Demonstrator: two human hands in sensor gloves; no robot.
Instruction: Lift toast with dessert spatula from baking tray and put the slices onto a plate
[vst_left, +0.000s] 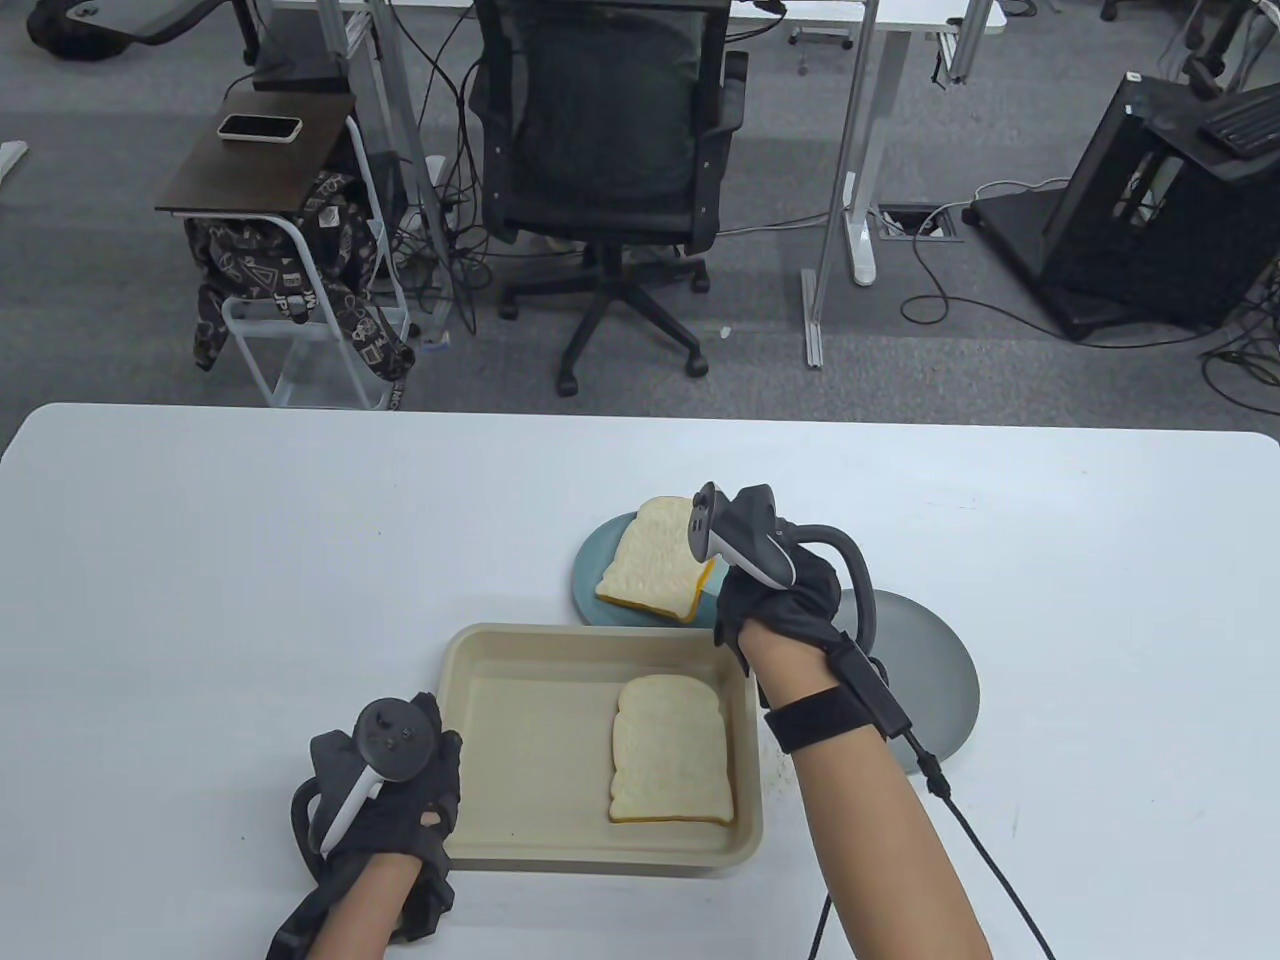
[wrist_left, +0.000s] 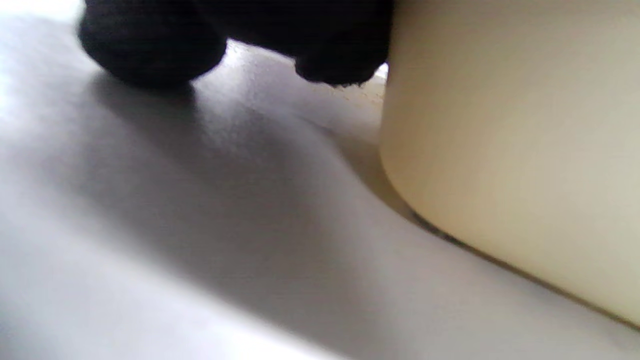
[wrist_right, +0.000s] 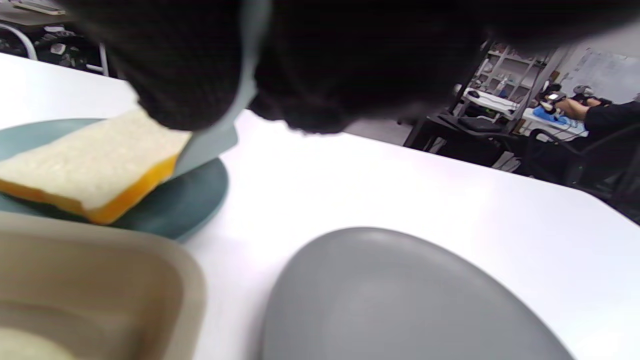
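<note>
One pale toast slice lies at the right of the beige rectangular baking tray; another slice sits on the round teal plate just above it. The grey plate at right holds nothing. Only the right wrist view reveals the pale blue-grey spatula blade tucked under that slice's edge, right hand curled round its handle. The left hand rests at the tray's left wall, fingertips on the white table; its finger spread can't be told.

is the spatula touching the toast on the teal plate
Touching. In the right wrist view the spatula blade runs under the raised edge of the toast, which leans on it above the teal plate.
</note>
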